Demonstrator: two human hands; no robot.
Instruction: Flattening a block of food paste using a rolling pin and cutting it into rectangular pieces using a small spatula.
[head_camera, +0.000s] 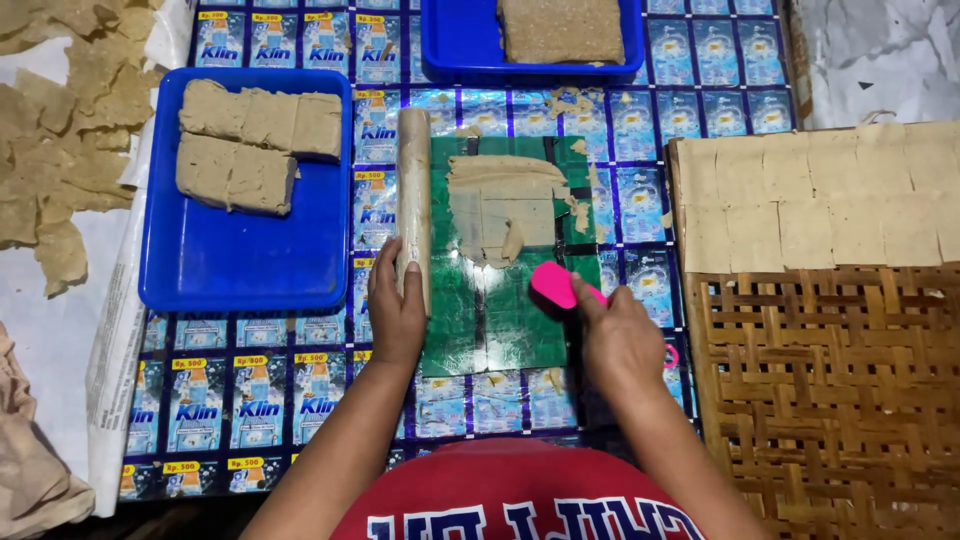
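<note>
resting on the green cutting mat (500, 320), the landmark for everything else, is a thin sheet of tan dough (505, 205), lying on the mat's far half with ragged trimmed edges and a few scored lines. the left hand (397, 310) sits at the mat's left edge, fingers curled together around the near end of a wooden rolling pin (413, 200) that lies lengthwise along that edge. the right hand (620, 340) is at the mat's near right corner, fingers closed on a pink scraper (553, 283) whose blade points toward the dough.

the sheet looks soft, light and easily torn; it would likely stretch or break if pinched at one edge, so lifting from underneath with the flat blade seems safer than fingertips.

left of the mat stands a blue tray (240, 270) with thick dough blocks (250, 145); right of it, cut squares (820, 190) lie on a woven bamboo rack (830, 400). a second blue tray beyond the mat is cut off by the frame. the scraper's handle is hidden in the right palm, and the score lines are hard to make out.
</note>
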